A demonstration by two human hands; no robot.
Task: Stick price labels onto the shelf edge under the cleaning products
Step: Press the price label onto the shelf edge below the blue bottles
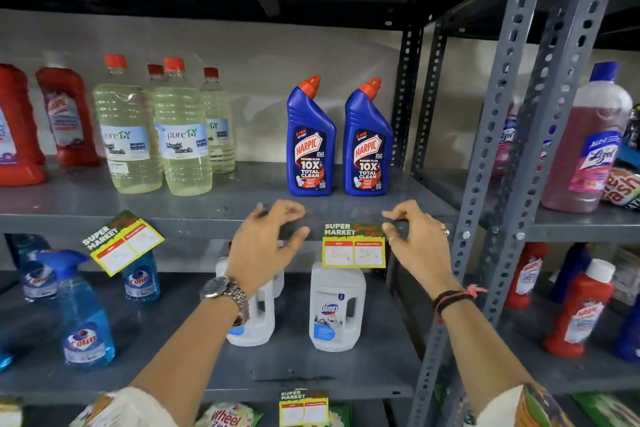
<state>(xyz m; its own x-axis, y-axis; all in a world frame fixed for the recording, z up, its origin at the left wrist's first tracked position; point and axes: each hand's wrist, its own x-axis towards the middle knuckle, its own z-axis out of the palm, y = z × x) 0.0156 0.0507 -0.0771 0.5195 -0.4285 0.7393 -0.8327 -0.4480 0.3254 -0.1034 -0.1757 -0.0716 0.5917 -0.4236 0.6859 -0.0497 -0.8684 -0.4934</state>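
The label (354,246) is yellow with a green top and red-and-white boxes, the shelf (194,218) is grey, the two Harpic bottles (310,142) are blue with orange-red caps, and the bleach bottles (181,135) are pale yellow with red caps.

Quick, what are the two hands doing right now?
Left hand: open, fingers curled, holding nothing.
Right hand: fingertips pressing the price label onto the shelf edge.

Yellow price label (354,246) hanging straight from grey shelf edge (194,227), beneath Harpic bottles (339,142)
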